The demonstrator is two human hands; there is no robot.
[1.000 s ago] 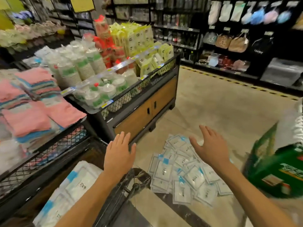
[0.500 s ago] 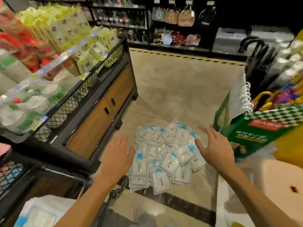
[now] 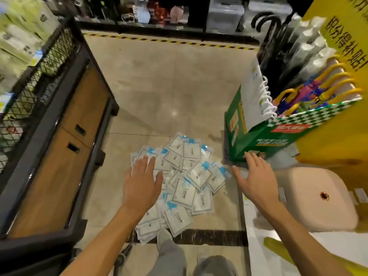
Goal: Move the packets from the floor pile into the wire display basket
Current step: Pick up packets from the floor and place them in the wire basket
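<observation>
A pile of white packets with blue corners (image 3: 185,176) lies spread on the beige floor tiles in front of me. My left hand (image 3: 142,181) hovers over the pile's left side, palm down, fingers apart, holding nothing. Stretched out just past the pile's right edge, my right hand (image 3: 253,179) is also empty and spread, close to the green box. A wire display basket (image 3: 39,62) with black mesh sits on a wood-fronted stand at the left; it holds yellow-green packs.
The wooden stand (image 3: 65,156) lines the left side. A green checkered box (image 3: 264,136) with white bags and umbrellas stands at the right, beside a yellow sign (image 3: 342,42) and a pale round stool (image 3: 318,198). My grey-trousered legs (image 3: 171,255) are below. Dark shelves run along the back.
My view has swung right and down, away from the baskets toward the floor pile. Both hands have dropped closer to the packets, still empty and spread.
</observation>
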